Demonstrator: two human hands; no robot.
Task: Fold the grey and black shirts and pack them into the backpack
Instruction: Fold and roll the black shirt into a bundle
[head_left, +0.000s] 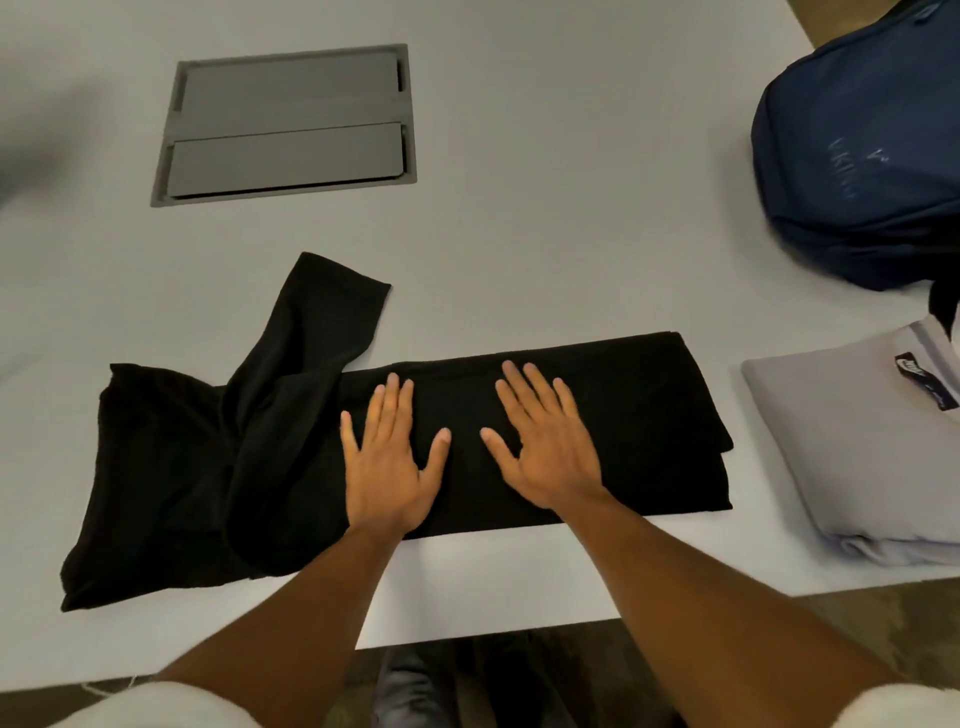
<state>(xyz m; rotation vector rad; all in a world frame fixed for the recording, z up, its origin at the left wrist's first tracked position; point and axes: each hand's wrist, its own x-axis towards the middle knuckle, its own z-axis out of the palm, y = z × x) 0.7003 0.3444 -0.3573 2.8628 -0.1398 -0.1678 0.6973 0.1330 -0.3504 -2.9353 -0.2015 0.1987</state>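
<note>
Both palms, left hand (387, 457) and right hand (545, 447), press flat on the black shirt (649, 415) near the table's (519, 260) front edge, gripping nothing. That loose sleeve (322, 312) could unravel my fold if dragged.

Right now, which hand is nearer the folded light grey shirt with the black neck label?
The right hand. It presses flat on the black shirt, closer to the grey shirt at the table's right; the left hand lies farther left.
</note>
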